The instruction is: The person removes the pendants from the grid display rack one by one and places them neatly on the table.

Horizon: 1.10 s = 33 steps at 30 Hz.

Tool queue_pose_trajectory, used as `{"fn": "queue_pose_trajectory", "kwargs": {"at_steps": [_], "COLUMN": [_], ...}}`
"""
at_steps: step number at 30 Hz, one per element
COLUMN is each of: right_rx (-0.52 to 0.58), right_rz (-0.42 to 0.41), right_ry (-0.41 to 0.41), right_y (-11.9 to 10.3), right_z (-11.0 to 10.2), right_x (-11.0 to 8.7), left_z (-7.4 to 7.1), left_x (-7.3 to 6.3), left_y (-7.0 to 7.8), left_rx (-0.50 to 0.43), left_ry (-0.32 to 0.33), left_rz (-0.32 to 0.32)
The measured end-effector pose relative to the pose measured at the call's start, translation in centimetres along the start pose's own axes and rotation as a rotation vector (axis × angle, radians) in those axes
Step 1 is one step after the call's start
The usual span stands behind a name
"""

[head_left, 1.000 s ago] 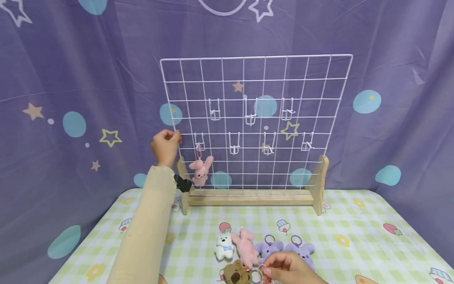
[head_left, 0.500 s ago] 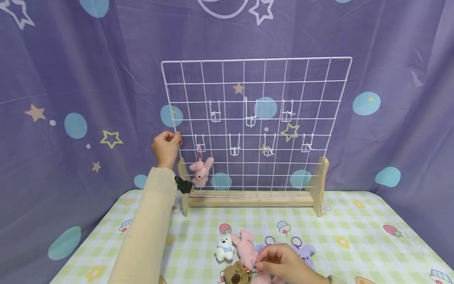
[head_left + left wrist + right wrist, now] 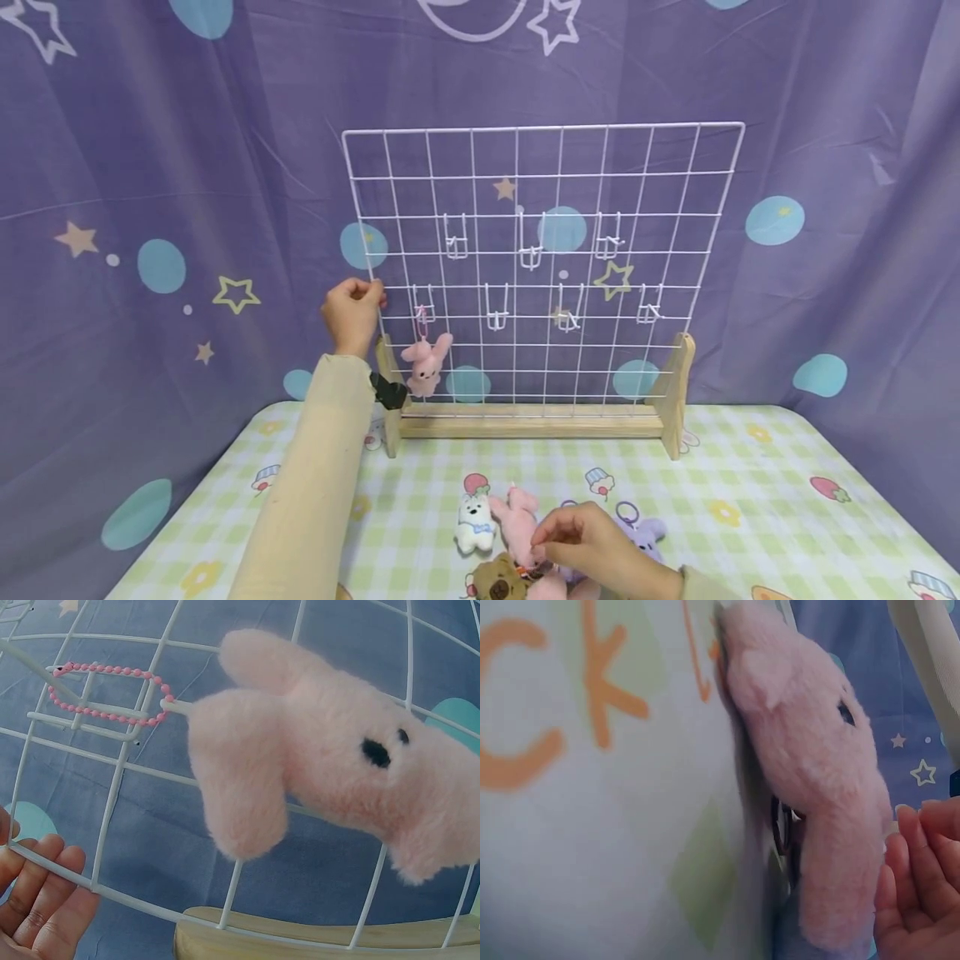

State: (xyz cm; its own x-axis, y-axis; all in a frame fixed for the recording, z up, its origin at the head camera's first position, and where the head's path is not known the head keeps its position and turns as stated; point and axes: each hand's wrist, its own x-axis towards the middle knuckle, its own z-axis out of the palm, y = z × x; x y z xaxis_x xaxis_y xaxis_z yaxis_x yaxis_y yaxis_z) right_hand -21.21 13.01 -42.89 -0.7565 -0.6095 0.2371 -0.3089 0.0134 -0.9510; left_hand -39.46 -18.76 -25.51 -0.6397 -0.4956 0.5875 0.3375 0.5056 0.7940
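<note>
My left hand grips the left edge of a white wire grid rack, thumb and fingers on either side of the wire. Close by, a pink bunny plush keychain hangs from a hook, its pink bead chain looped over the prong. Low at the front, my right hand pinches at the top of another pink bunny plush keychain; the chain itself is hidden. Around it lie a white bear plush, a pink plush, a brown bear plush and a purple plush.
Several bare white hooks sit in two rows on the grid. A wooden stand carries it on a checked tablecloth. Behind hangs a purple curtain. A second purple plush is mostly hidden behind the right hand.
My right hand has moved a little up and left, and the pink bunny below it has come further into view. The left hand keeps its grip on the grid.
</note>
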Motion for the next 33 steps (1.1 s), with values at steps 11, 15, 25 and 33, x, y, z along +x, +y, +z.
{"fn": "queue_pose_trajectory", "kwargs": {"at_steps": [11,15,25,33], "right_rx": [-0.029,-0.079,-0.153,-0.181], "right_rz": [-0.017,-0.048,0.017,0.041], "right_ry": [0.030,0.039,0.057,0.143], "right_y": [-0.6,-0.8,-2.2,-3.7], "right_z": [-0.1,-0.2,-1.2,-2.2], "right_x": [0.9,1.3,3.7,7.4], "left_z": [0.0,-0.1,-0.2,0.0], "left_x": [0.1,0.1,0.1,0.2], "left_y": [-0.2,-0.2,-0.1,-0.1], "left_rx": [0.000,0.004,0.014,-0.002], "left_ry": [0.005,-0.002,0.004,0.011], "left_rz": [0.011,0.005,0.012,0.017]}}
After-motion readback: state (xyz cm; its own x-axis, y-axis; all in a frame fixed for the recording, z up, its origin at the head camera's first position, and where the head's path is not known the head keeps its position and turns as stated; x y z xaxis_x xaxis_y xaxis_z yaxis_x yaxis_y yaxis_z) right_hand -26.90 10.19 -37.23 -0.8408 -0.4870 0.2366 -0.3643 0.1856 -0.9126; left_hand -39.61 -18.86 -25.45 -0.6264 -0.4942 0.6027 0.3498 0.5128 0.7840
